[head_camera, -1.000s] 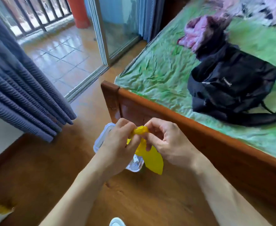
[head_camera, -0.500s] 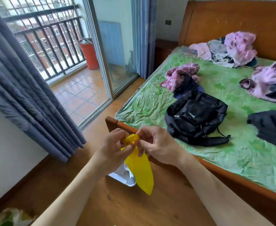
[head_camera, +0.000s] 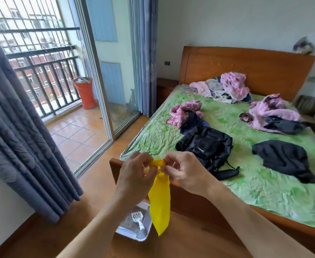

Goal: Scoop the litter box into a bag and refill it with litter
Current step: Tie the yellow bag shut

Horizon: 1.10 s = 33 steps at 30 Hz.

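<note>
A folded yellow plastic bag (head_camera: 160, 203) hangs in front of me. My left hand (head_camera: 134, 175) and my right hand (head_camera: 184, 172) both pinch its bunched top edge, fingers curled, close together. Below them on the wooden floor stands a white litter box (head_camera: 144, 236), partly hidden by my left forearm and the bag. A white slotted scoop (head_camera: 137, 219) lies inside it.
A wooden bed footboard (head_camera: 199, 203) runs right behind the litter box. On the green bedsheet lie a black backpack (head_camera: 207, 146), dark clothing and pink clothes. Grey curtains (head_camera: 22, 146) hang at the left beside the open balcony door, with a red bin (head_camera: 85, 93) outside.
The view has tilted up from the floor to the room. Both hands rose with the bag and keep working at its top edge; more of the bag hangs down.
</note>
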Motion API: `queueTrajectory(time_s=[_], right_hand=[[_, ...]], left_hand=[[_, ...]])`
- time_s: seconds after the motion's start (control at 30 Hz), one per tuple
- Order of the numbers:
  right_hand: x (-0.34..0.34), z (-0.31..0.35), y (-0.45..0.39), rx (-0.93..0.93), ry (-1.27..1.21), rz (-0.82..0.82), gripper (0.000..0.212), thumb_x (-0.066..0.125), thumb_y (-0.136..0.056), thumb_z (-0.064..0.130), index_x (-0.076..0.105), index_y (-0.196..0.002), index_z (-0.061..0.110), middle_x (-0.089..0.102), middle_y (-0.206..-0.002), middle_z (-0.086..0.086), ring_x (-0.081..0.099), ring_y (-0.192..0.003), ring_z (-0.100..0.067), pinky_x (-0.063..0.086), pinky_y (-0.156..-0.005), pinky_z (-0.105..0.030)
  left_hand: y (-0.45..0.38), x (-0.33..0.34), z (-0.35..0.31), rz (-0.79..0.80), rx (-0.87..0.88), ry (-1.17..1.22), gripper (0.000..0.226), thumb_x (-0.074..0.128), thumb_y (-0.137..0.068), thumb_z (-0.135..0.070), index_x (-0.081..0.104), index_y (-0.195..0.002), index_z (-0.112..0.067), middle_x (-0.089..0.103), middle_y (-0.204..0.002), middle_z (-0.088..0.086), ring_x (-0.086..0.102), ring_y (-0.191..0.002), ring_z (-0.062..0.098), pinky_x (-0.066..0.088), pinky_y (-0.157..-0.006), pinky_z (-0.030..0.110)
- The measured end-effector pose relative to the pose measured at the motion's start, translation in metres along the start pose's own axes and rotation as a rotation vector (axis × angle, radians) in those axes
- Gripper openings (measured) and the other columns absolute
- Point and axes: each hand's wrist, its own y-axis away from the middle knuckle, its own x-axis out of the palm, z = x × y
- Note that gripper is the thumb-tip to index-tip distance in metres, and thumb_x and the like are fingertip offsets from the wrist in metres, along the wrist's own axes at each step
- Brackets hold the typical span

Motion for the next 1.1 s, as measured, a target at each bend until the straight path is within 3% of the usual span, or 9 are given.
queueTrajectory(time_s=[0.13, 0.27, 0.33, 0.5, 0.6, 0.77, 0.87, 0.97, 1.1], right_hand=[[0.0, 0.016, 0.011, 0.058, 0.031, -0.149, 0.011, 0.065, -0.095, 0.02, 0.065, -0.085, 0.015, 0.064, -0.068, -0.003, 0.063, -0.059, -0.016, 0.052, -0.058, -0.036], [0.0, 0.022, 0.025, 0.108, 0.164, -0.282, 0.012, 0.064, -0.095, 0.029, 0.064, -0.086, 0.022, 0.06, -0.079, 0.006, 0.056, -0.069, -0.01, 0.044, -0.063, -0.021], [-0.002, 0.026, 0.038, 0.146, 0.17, -0.327, 0.012, 0.063, -0.096, 0.028, 0.063, -0.085, 0.023, 0.059, -0.076, 0.008, 0.055, -0.067, -0.008, 0.043, -0.061, -0.019], [-0.029, 0.04, 0.092, 0.25, 0.27, -0.451, 0.014, 0.063, -0.095, 0.034, 0.063, -0.084, 0.027, 0.061, -0.073, 0.008, 0.057, -0.067, -0.01, 0.047, -0.058, -0.028], [-0.052, 0.043, 0.139, 0.316, 0.304, -0.529, 0.015, 0.062, -0.096, 0.035, 0.063, -0.085, 0.025, 0.063, -0.076, 0.005, 0.059, -0.07, -0.012, 0.051, -0.061, -0.035], [-0.09, 0.039, 0.228, 0.432, 0.317, -0.716, 0.014, 0.063, -0.096, 0.029, 0.062, -0.083, 0.026, 0.061, -0.072, 0.005, 0.057, -0.065, -0.01, 0.05, -0.057, -0.035], [-0.113, 0.035, 0.285, 0.481, 0.34, -0.788, 0.011, 0.063, -0.096, 0.028, 0.064, -0.086, 0.023, 0.063, -0.074, 0.003, 0.061, -0.065, -0.014, 0.053, -0.057, -0.041], [-0.138, 0.029, 0.348, 0.517, 0.365, -0.881, 0.01, 0.063, -0.096, 0.026, 0.065, -0.087, 0.023, 0.065, -0.076, 0.005, 0.061, -0.069, -0.007, 0.053, -0.061, -0.038], [-0.178, 0.016, 0.431, 0.549, 0.376, -0.961, 0.009, 0.062, -0.097, 0.024, 0.065, -0.089, 0.021, 0.066, -0.079, 0.003, 0.061, -0.071, -0.011, 0.051, -0.063, -0.039]], left_hand=[[-0.012, -0.004, -0.004, 0.051, 0.11, 0.05, 0.007, 0.062, -0.077, -0.032, 0.055, -0.075, -0.031, 0.055, -0.077, -0.008, 0.055, -0.066, 0.011, 0.046, -0.062, 0.034], [-0.019, 0.0, -0.01, 0.157, 0.189, 0.108, 0.009, 0.059, -0.079, -0.031, 0.055, -0.074, -0.025, 0.055, -0.066, -0.005, 0.054, -0.064, 0.016, 0.046, -0.06, 0.043], [-0.019, 0.006, -0.019, 0.208, 0.206, 0.162, 0.007, 0.057, -0.079, -0.029, 0.056, -0.074, -0.023, 0.052, -0.061, -0.004, 0.05, -0.06, 0.017, 0.045, -0.057, 0.044], [-0.01, 0.039, -0.059, 0.361, 0.312, 0.308, 0.014, 0.059, -0.083, -0.022, 0.053, -0.071, -0.025, 0.047, -0.058, -0.006, 0.04, -0.053, 0.011, 0.033, -0.051, 0.034], [0.006, 0.069, -0.098, 0.483, 0.366, 0.374, 0.011, 0.058, -0.083, -0.026, 0.055, -0.073, -0.024, 0.051, -0.061, -0.004, 0.044, -0.056, 0.012, 0.04, -0.054, 0.04], [0.045, 0.127, -0.171, 0.596, 0.45, 0.44, 0.009, 0.059, -0.078, -0.025, 0.056, -0.072, -0.021, 0.05, -0.058, -0.006, 0.042, -0.054, 0.011, 0.041, -0.054, 0.039], [0.074, 0.164, -0.213, 0.658, 0.512, 0.468, 0.013, 0.064, -0.08, -0.02, 0.055, -0.071, -0.023, 0.05, -0.057, -0.005, 0.041, -0.054, 0.012, 0.039, -0.053, 0.038], [0.109, 0.205, -0.259, 0.698, 0.606, 0.478, 0.021, 0.067, -0.082, -0.018, 0.052, -0.071, -0.025, 0.048, -0.058, -0.004, 0.042, -0.055, 0.015, 0.033, -0.052, 0.033], [0.156, 0.259, -0.326, 0.78, 0.635, 0.499, 0.016, 0.068, -0.084, -0.014, 0.057, -0.074, -0.021, 0.054, -0.061, 0.002, 0.048, -0.058, 0.021, 0.038, -0.054, 0.04]])
